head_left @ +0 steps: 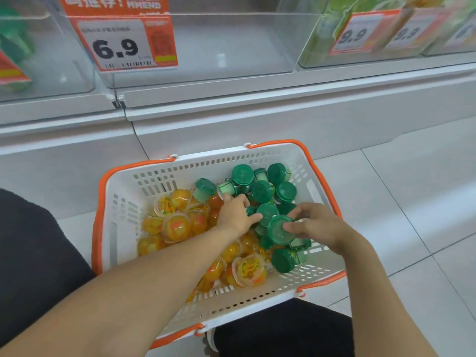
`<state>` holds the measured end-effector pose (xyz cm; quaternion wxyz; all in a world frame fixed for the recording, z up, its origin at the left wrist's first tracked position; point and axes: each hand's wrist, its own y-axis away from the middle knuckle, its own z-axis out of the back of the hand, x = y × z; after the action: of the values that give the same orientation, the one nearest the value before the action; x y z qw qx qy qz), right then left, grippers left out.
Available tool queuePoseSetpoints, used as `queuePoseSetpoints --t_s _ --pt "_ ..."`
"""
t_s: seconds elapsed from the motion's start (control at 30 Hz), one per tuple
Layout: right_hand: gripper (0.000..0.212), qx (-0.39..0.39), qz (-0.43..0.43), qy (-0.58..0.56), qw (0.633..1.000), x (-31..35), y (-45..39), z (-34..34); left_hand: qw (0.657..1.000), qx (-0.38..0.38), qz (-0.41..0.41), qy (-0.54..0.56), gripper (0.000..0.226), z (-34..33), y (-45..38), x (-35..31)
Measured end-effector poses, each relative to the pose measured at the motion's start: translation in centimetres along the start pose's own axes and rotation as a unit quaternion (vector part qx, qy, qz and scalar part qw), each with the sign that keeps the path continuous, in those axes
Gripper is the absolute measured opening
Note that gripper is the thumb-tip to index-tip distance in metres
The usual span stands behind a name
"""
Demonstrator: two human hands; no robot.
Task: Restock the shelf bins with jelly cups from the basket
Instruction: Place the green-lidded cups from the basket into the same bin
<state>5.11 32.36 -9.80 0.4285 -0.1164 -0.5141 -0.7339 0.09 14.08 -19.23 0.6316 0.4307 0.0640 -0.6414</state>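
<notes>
Green jelly cups (pixel 262 191), round ribbed lids, heaped frame center in white basket (pixel 123 202) w/ orange rim. Right hand (pixel 316 225) pinches one cup (pixel 279 229); left hand (pixel 235 212) fingers curled on another (pixel 266 213). Orange cups (pixel 177 226) lower left.

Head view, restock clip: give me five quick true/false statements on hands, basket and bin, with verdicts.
1. Both hands are inside the basket. True.
2. The right hand holds an orange jelly cup. False: its fingers grip a green jelly cup.
3. The clear bin behind the 6.9 price tag is full of cups. False: no cups show in it.
4. The orange jelly cups lie mostly on the basket's left side and the green ones on its right. True.
5. The left hand rests on the shelf edge. False: it reaches among the green cups in the basket.
</notes>
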Motion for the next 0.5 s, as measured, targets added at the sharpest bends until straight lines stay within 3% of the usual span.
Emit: queuePoseSetpoints --t_s 0.13,0.23,0.37,0.43,0.5 --pt "0.025 -0.055 -0.002 -0.092 0.994 0.3 0.4 1.8 0.999 -0.015 0.006 0.036 0.033 0.3 0.5 0.2" --pt "0.021 -0.084 0.007 -0.064 0.994 1.8 0.9 1.8 0.998 -0.027 0.014 0.057 0.028 1.7 1.1 0.2" --pt "0.023 -0.071 0.042 -0.044 0.996 5.6 1.3 0.3 0.990 0.018 0.059 0.124 0.015 5.8 2.7 -0.1" --pt "0.027 -0.047 0.067 -0.070 0.994 8.5 1.8 -1.2 0.970 0.037 0.106 0.218 0.020 8.9 3.9 -0.1" --pt "0.030 -0.005 0.092 -0.160 0.983 11.7 2.2 -2.8 0.924 0.095 0.136 0.343 0.029 13.0 5.6 0.2"
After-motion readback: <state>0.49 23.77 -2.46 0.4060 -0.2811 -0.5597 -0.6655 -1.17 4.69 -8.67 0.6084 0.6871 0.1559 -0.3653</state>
